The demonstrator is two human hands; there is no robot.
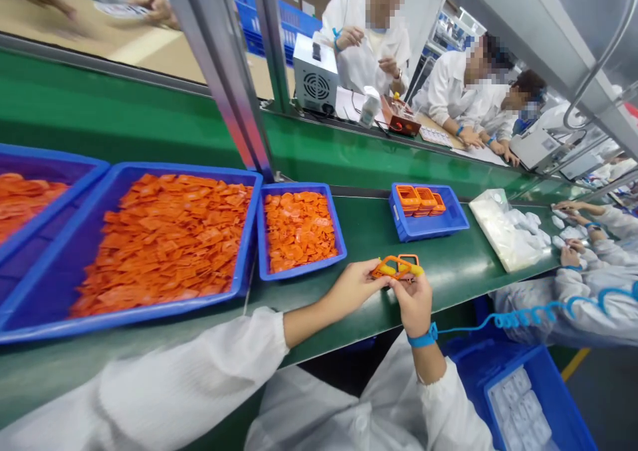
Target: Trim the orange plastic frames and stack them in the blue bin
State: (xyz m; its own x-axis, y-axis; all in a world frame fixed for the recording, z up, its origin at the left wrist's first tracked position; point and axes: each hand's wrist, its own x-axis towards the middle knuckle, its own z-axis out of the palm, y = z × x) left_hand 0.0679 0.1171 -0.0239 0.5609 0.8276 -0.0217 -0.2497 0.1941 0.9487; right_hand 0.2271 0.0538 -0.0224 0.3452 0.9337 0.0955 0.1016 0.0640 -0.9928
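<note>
My left hand reaches over the green work surface and pinches one side of an orange plastic frame. From the other side, my right hand grips the same frame, fingers curled around it; a blue wristband is on that wrist. Yellow covers show on fingertips near the frame. A second orange rounded frame outline appears just behind; whether it is in the fingers too I cannot tell. Left of my hands is a small blue tray heaped with small flat orange pieces.
A larger blue tray of orange pieces stands farther left. Beyond my hands, a blue bin holds stacked orange frames. Plastic bags lie right. A blue coiled cord runs from my wristband. Co-workers sit across and to the right.
</note>
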